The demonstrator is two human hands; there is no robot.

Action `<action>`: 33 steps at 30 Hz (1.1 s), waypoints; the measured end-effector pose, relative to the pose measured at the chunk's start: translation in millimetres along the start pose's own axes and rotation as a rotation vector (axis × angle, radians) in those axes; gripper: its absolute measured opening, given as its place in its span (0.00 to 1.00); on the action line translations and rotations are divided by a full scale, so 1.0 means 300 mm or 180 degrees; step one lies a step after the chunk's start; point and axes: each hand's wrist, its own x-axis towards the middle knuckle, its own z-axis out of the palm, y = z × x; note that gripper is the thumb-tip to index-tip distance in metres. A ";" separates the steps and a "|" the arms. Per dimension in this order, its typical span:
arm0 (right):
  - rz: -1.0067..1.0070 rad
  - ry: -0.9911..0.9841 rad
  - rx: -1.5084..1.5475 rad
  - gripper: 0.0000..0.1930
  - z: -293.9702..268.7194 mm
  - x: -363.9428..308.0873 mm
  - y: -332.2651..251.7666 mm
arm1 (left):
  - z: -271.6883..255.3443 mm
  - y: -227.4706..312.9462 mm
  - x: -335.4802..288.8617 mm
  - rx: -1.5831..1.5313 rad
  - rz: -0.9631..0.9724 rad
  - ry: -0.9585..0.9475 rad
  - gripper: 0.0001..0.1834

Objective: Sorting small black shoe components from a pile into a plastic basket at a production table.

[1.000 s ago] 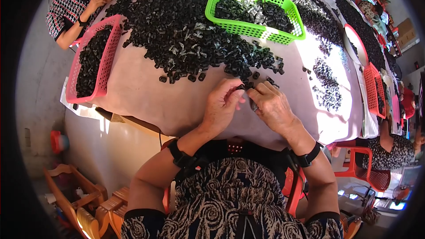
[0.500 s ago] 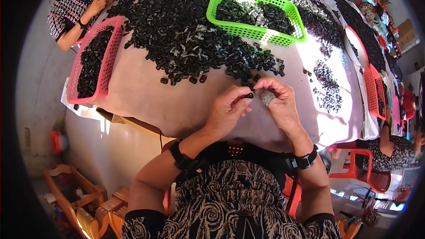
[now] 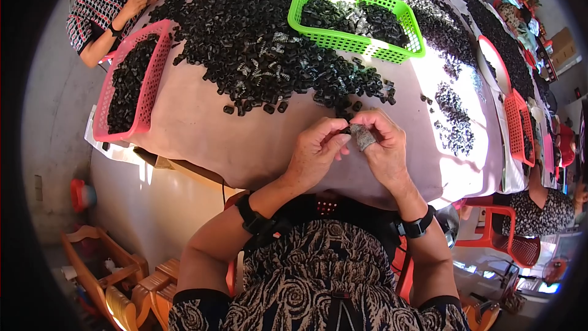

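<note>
Workshop, by its heaps of small black parts (image 3: 245, 37), plastic baskets (image 3: 361, 48) and co-workers (image 3: 107, 9)

Head-worn fisheye view, facing down across the table (image 3: 214, 138), fairly near — rim detail hard to tell

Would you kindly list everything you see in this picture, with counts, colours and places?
Small parts: countless, black, heaped on table, in baskets
Coils: several, silvery, on the heap
Green basket: one, green, far side of table
Pink basket: one, pink, table's left edge
Orange-red basket: one, orange-red, far right
Table cover: one, pale mauve, centre
Cardboard box: one, brown, upper right
Chair: one, red, lower right
Wooden furniture: count unclear, orange-brown, lower left
Co-workers: several, patterned or plain clothing, upper left and right
Wristbands: two, black, both wrists
Finger cover: one, grey, right hand
Left hand: one, bare, centre, pinching a black part
Right hand: one, partly covered, beside it
</note>
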 end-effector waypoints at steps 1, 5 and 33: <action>-0.0014 0.0028 -0.0034 0.11 0.005 0.000 -0.009 | -0.001 -0.006 -0.001 -0.0021 -0.0016 0.0008 0.08; 0.0009 0.0159 -0.0020 0.10 0.012 -0.007 0.008 | 0.002 -0.004 0.001 -0.0053 -0.0038 0.0036 0.07; -0.0549 -0.0189 -0.0960 0.21 -0.013 -0.037 -0.028 | -0.004 -0.014 0.003 -0.0087 -0.0054 0.0088 0.07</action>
